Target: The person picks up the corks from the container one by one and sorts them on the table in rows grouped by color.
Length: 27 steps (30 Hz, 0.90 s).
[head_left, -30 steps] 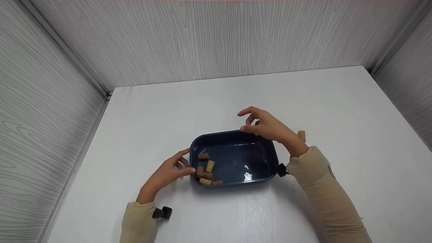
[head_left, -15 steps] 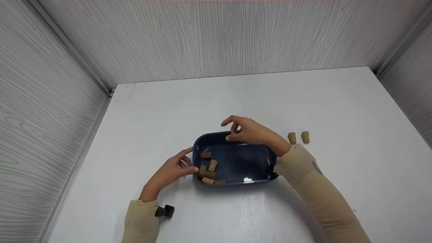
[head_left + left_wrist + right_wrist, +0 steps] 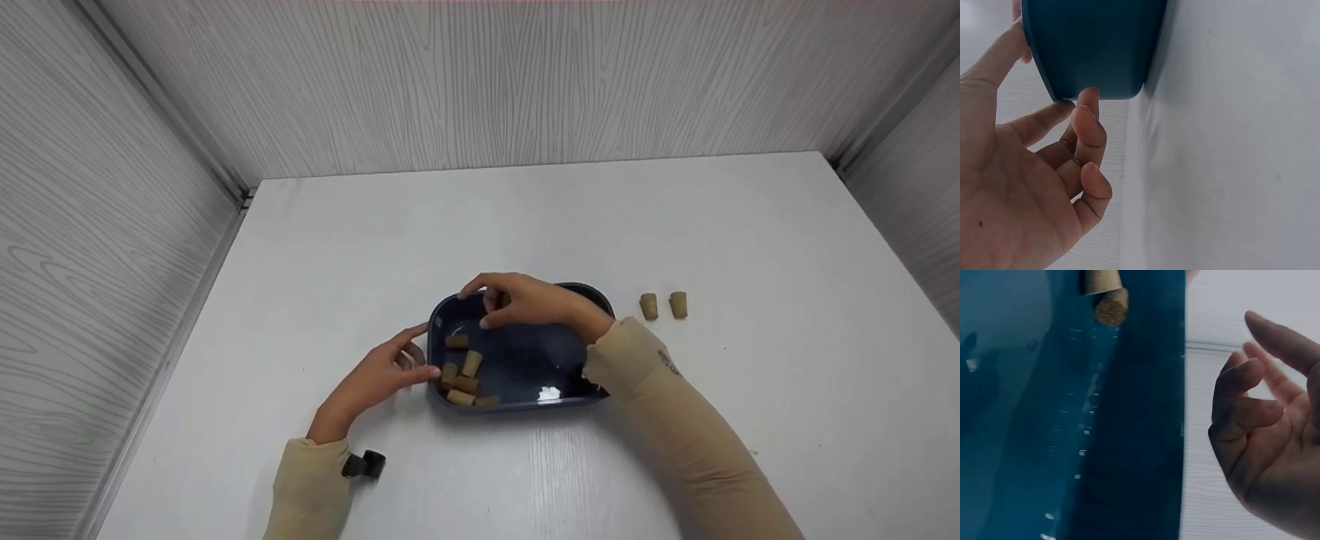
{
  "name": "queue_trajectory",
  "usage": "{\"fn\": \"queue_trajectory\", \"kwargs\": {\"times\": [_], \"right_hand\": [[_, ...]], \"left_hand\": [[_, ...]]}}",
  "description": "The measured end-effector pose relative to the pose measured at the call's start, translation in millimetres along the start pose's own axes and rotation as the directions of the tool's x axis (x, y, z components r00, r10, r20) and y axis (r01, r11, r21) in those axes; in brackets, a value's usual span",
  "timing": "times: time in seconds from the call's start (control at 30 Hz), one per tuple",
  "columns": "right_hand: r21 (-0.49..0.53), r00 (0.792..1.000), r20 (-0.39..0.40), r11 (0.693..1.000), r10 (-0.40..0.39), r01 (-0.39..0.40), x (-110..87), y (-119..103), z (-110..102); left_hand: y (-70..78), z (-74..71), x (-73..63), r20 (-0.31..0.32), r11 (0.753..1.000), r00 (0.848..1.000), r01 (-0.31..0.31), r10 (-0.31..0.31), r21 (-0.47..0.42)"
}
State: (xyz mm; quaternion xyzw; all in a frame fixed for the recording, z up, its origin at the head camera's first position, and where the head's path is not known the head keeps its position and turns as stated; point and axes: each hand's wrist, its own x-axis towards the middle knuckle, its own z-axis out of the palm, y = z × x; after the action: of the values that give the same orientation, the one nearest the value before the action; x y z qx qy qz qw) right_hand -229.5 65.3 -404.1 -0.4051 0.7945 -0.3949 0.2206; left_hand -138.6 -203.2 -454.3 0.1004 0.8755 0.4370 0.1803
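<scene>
A dark blue rectangular dish (image 3: 517, 371) stands on the white table in the head view. Several tapered corks (image 3: 472, 364) lie in a cluster at its left end. My left hand (image 3: 375, 381) holds that end, thumb on the rim and forefinger at the far corner; in the left wrist view its other fingers (image 3: 1090, 135) curl in beside the wall. Over the dish's far side hangs my right hand (image 3: 521, 300), thumb and forefinger apart, with nothing visible between them. The right wrist view has this right hand (image 3: 1269, 422) beside the dish wall, its fingers loosely bent.
Two more corks, a left one (image 3: 649, 306) and a right one (image 3: 678, 304), stand on the table to the right of the dish. Grey wood-grain panels (image 3: 480, 82) enclose the table at the back and sides.
My right hand has moved left across the dish toward the clustered corks. Its arm has uncovered the two corks on the table. The left hand keeps its place at the dish.
</scene>
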Motion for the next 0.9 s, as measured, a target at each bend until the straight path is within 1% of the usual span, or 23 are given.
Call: {"fn": "queue_trajectory", "kwargs": {"times": [0.07,0.17,0.27,0.37,0.53,0.7,0.9], "right_hand": [[-0.014,1.000,0.026,1.000,-0.006,0.007,3.9,2,2],[-0.061,0.996,0.091,0.998,0.015,-0.010,8.8,3,7],[-0.115,0.985,0.161,0.992,0.061,-0.043,12.6,5,11],[-0.168,0.973,0.211,0.984,0.099,-0.064,15.9,6,16],[-0.210,0.955,0.271,0.976,0.122,-0.065,19.4,6,23],[-0.242,0.938,0.301,0.965,0.173,-0.101,18.4,9,28],[-0.275,0.929,0.304,0.953,0.210,-0.125,20.2,11,32]], "left_hand": [[0.6,-1.1,0.0,-0.002,1.000,1.000,-0.003,0.003,-0.001],[0.4,-1.9,-0.1,0.000,1.000,1.000,-0.004,0.004,0.001],[-0.4,-2.1,0.2,0.001,1.000,1.000,0.000,0.000,0.006],[-1.3,-1.6,0.7,0.002,1.000,1.000,0.001,-0.001,0.008],[-1.5,-0.4,-0.5,0.002,1.000,1.000,-0.003,0.003,0.005],[0.1,1.0,-0.3,0.006,1.000,1.000,-0.007,0.007,0.003],[-0.2,-0.4,-1.6,0.009,1.000,1.000,-0.007,0.007,0.003]]}}
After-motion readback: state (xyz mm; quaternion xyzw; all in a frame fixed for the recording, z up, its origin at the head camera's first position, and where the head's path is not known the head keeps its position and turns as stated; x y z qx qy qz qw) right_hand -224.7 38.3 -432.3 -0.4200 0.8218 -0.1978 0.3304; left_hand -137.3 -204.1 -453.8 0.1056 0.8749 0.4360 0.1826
